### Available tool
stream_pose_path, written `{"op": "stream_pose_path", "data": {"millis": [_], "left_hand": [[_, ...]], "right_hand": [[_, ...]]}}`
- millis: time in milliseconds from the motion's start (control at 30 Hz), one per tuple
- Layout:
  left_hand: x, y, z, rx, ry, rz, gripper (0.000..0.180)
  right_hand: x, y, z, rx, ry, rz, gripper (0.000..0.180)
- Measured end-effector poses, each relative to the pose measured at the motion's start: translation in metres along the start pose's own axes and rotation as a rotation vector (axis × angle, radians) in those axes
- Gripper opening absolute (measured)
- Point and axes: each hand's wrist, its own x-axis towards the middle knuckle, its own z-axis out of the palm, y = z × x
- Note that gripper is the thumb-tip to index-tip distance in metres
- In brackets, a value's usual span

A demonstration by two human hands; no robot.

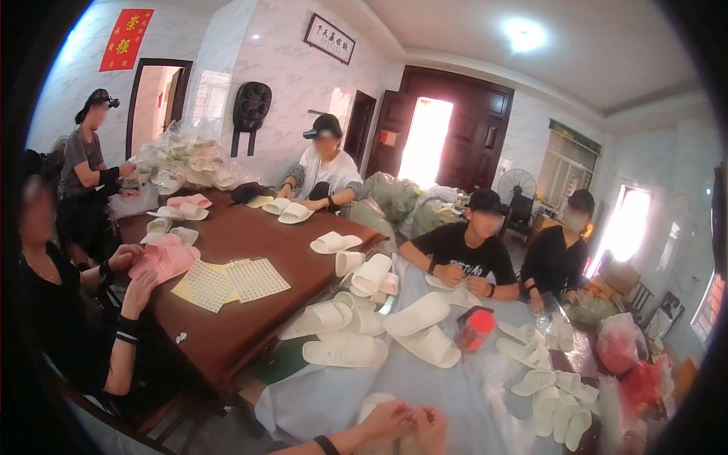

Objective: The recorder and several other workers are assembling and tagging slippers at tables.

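Observation:
My left hand [388, 418] and my right hand [430, 429] meet at the lower edge, fingertips pinched close together. Whatever lies between the fingers is too small to make out. Right beneath them is a cream slipper [371, 404], partly covered by my hands. Farther off on the pale blue cloth [303, 402] lie a pair of larger cream slippers [436, 346], one overlapping the other. To the left, another cream slipper [345, 351] rests beside a heap of slippers [322, 318]. A red-lidded jar [476, 331] stands beyond the pair.
Several cream slippers [546, 406] lie at the right near a red plastic bag [643, 387]. A brown table [250, 205] at the left holds sticker sheets [258, 279] and pink slippers [168, 256]. Co-workers sit and stand around both tables. Bagged slippers [186, 155] are piled at the far left.

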Motion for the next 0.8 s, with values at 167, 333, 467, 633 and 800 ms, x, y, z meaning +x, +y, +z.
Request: {"op": "stream_pose_path", "data": {"millis": [167, 333, 467, 633, 800], "left_hand": [[0.012, -0.026, 0.010, -0.113, -0.015, -0.011, 0.022], [0.014, -0.027, 0.006, -0.209, -0.054, -0.045, 0.013], [0.011, -0.014, 0.004, -0.254, -0.072, -0.058, 0.011], [0.005, -0.015, 0.011, -0.068, 0.052, 0.009, 0.021], [0.000, 0.009, 0.008, 0.037, 0.118, 0.025, 0.027]], "right_hand": [[0.008, 0.030, 0.003, 0.120, 0.101, 0.116, 0.016], [0.013, 0.037, 0.007, 0.175, 0.103, 0.097, 0.013], [0.016, 0.044, 0.008, 0.335, 0.106, 0.093, 0.015], [0.007, 0.031, -0.001, -0.167, 0.028, 0.043, 0.022], [0.001, 0.024, -0.002, 0.005, 0.042, 0.134, 0.021]]}}
